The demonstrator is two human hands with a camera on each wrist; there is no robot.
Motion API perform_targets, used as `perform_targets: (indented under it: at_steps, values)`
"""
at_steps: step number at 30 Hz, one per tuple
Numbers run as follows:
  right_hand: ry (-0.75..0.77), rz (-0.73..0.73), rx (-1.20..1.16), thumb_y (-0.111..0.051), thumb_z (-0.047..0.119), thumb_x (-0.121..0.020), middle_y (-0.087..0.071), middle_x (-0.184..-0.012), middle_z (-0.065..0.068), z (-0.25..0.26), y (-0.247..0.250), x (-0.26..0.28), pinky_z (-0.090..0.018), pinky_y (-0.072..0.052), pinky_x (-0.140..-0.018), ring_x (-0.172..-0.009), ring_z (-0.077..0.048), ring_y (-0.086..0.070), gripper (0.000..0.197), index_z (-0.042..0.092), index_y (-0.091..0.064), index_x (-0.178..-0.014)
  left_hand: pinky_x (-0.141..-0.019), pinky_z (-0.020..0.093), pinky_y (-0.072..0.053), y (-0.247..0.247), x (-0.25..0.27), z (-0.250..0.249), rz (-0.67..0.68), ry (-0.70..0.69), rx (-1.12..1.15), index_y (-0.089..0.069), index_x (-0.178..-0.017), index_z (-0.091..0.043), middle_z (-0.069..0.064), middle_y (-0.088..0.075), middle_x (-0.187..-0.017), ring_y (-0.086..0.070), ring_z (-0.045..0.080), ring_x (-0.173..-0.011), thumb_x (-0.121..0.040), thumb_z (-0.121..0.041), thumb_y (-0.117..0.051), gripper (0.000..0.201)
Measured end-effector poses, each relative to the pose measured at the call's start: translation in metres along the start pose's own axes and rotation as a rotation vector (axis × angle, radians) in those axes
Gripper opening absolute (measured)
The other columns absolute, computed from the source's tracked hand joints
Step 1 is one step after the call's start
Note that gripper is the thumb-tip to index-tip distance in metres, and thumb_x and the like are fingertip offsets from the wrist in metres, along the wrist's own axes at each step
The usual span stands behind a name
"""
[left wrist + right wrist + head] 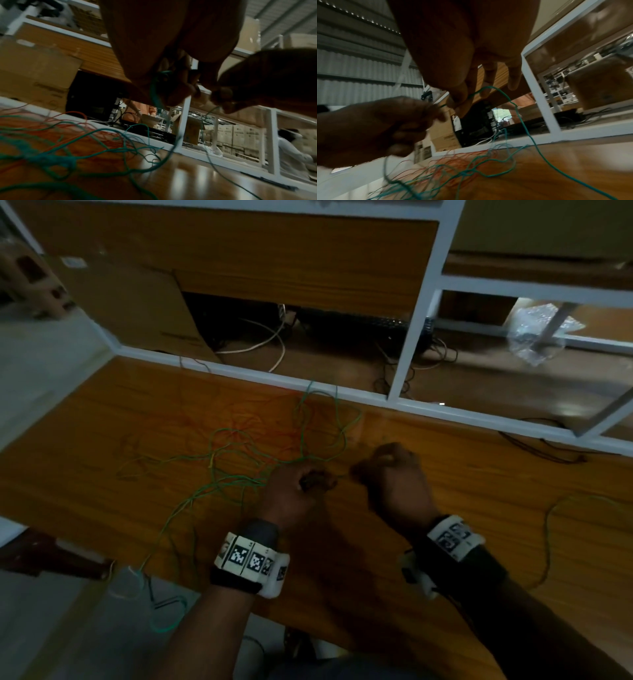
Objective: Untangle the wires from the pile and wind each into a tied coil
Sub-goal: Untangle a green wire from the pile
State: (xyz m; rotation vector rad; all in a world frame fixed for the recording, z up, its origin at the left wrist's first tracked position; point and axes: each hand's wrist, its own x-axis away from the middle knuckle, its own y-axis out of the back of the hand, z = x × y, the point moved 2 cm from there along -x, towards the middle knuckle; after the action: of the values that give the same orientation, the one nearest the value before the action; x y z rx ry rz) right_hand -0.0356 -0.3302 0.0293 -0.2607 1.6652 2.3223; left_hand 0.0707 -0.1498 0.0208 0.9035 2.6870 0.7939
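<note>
A loose tangle of green and orange wires (pixel 260 446) sprawls over the wooden table (pixel 102 440) ahead of my hands. My left hand (pixel 301 484) is curled round a small bundle of green wire (pixel 155 92), held a little above the table. Just to its right, my right hand (pixel 387 470) pinches a green strand (pixel 488 88) between thumb and forefinger, its other fingers loosely extended. That strand runs down to the pile (pixel 471 174). Both hands are close together, nearly touching. How many turns the bundle has is hidden by the fingers.
A white frame rail (pixel 308 386) borders the table's far edge, with cables and a cardboard box (pixel 137 309) beyond. Another green wire (pixel 548 529) curves along the right. More wire hangs off the near left edge (pixel 161 604). A person works in the background (pixel 291 146).
</note>
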Motion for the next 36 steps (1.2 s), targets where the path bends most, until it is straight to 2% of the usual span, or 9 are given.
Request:
perform_targets:
  at_steps: [2, 8, 13, 16, 19, 25, 29, 33, 36]
  values:
    - [-0.091, -0.046, 0.050, -0.066, 0.010, -0.084, -0.074, -0.104, 0.003, -0.030, 0.015, 0.002, -0.053, -0.045, -0.087, -0.114, -0.035, -0.055, 0.033, 0.031, -0.075, -0.108, -0.069, 0.030, -0.055, 0.010, 0.004, 0.017, -0.037, 0.037, 0.072, -0.076, -0.084, -0.040, -0.006, -0.076, -0.086, -0.071, 0.011, -0.080, -0.080, -0.046, -0.067, 0.012]
    - [-0.253, -0.006, 0.104, -0.062, 0.024, -0.089, -0.072, -0.110, -0.002, -0.049, 0.024, 0.013, -0.054, -0.041, -0.095, -0.125, -0.037, -0.045, 0.028, 0.030, -0.073, -0.114, -0.059, 0.011, -0.047, 0.006, 0.006, 0.015, -0.059, 0.063, 0.084, -0.070, -0.077, -0.039, -0.022, -0.070, -0.068, -0.064, -0.009, -0.067, -0.086, -0.024, -0.076, 0.019]
    - [-0.047, 0.260, 0.149, -0.064, 0.061, -0.089, -0.020, -0.167, -0.010, 0.004, 0.007, 0.014, -0.065, -0.019, -0.118, -0.153, -0.039, -0.014, 0.096, 0.019, -0.017, -0.162, -0.075, 0.026, -0.055, -0.005, 0.003, -0.010, 0.010, -0.112, -0.123, -0.077, -0.091, -0.023, -0.003, -0.075, -0.093, -0.069, 0.012, -0.085, -0.085, -0.023, -0.071, 0.008]
    - [0.085, 0.247, -0.057, -0.064, 0.024, -0.093, -0.059, -0.143, -0.011, 0.027, -0.009, 0.008, -0.051, -0.053, -0.097, -0.127, -0.037, -0.057, 0.064, 0.017, -0.042, -0.153, -0.071, 0.032, -0.056, -0.013, 0.000, -0.017, 0.062, -0.168, -0.074, -0.074, -0.091, -0.020, -0.001, -0.074, -0.089, -0.069, 0.014, -0.081, -0.080, -0.021, -0.062, 0.017]
    - [0.044, 0.280, -0.130, -0.052, 0.005, -0.089, -0.075, -0.106, 0.008, 0.017, 0.004, -0.004, -0.043, -0.057, -0.063, -0.086, -0.020, -0.072, 0.052, 0.037, -0.064, -0.127, -0.065, 0.020, -0.048, -0.008, 0.003, -0.007, 0.047, -0.124, -0.011, -0.075, -0.098, -0.020, -0.009, -0.071, -0.087, -0.064, 0.000, -0.075, -0.085, -0.023, -0.068, 0.015]
    - [-0.077, -0.014, -0.317, -0.059, -0.008, -0.092, -0.071, -0.100, 0.012, -0.024, 0.056, -0.013, -0.032, -0.060, -0.067, -0.078, -0.001, -0.068, 0.041, 0.021, -0.073, -0.116, -0.063, 0.015, -0.042, 0.011, 0.019, 0.030, 0.076, -0.010, -0.064, -0.075, -0.094, -0.026, -0.017, -0.067, -0.079, -0.061, -0.008, -0.073, -0.092, -0.023, -0.069, 0.007]
    - [-0.196, -0.063, -0.110, -0.063, 0.004, -0.096, -0.078, -0.099, -0.002, -0.054, 0.069, -0.008, -0.032, -0.058, -0.060, -0.069, -0.011, -0.069, 0.028, 0.022, -0.075, -0.114, -0.066, 0.019, -0.047, 0.022, 0.022, 0.042, 0.013, 0.087, -0.052, -0.073, -0.095, -0.029, -0.006, -0.073, -0.089, -0.066, 0.007, -0.080, -0.093, -0.031, -0.067, 0.007]
    - [-0.198, 0.302, 0.205, -0.069, 0.032, -0.093, -0.040, -0.160, -0.006, -0.032, 0.037, 0.003, -0.051, -0.043, -0.108, -0.143, -0.031, -0.039, 0.074, 0.027, -0.033, -0.157, -0.064, 0.019, -0.040, 0.017, 0.014, 0.025, 0.001, -0.082, -0.242, -0.076, -0.099, -0.028, -0.019, -0.065, -0.086, -0.060, 0.003, -0.079, -0.090, -0.038, -0.063, 0.019]
    - [-0.046, 0.354, 0.249, -0.064, 0.049, -0.095, -0.034, -0.163, -0.002, 0.008, 0.016, -0.001, -0.058, -0.029, -0.118, -0.154, -0.032, -0.021, 0.075, 0.024, -0.032, -0.158, -0.071, 0.024, -0.048, 0.007, 0.006, 0.008, 0.076, -0.224, -0.319, -0.077, -0.098, -0.024, -0.005, -0.073, -0.096, -0.068, 0.019, -0.087, -0.081, -0.028, -0.062, 0.023]
